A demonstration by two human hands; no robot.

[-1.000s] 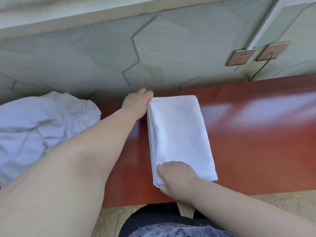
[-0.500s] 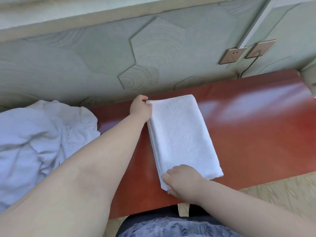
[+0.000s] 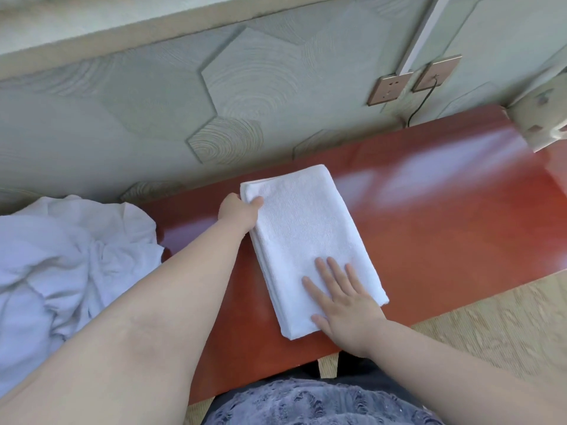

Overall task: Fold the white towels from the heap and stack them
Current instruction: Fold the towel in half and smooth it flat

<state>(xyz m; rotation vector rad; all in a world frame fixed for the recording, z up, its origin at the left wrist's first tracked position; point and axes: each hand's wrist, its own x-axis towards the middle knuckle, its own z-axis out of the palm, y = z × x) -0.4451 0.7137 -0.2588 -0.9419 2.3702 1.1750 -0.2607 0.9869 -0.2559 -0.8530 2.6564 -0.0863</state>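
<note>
Towel: we see the folded towel [image 3: 310, 240] mid-frame on the tabletop [image 3: 445, 228].
Left hand [image 3: 239, 211]: pinching its upper-left corner.
Right hand [image 3: 343, 302]: spread flat on its lower end.

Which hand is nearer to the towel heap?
Left. The left hand grips the folded towel at its far corner, right of the heap; the right hand presses its near end, farther right.

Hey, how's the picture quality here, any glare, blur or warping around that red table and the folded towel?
Head view: pale glare streaks the red table to the right of the folded towel. Head view, far right edge: a pale object is smeared by blur. Head view, top: the wall trim slants and bows from the wide-angle lens. Head view, centre: the towel's weave and the right hand lying flat on it are sharp.
</note>
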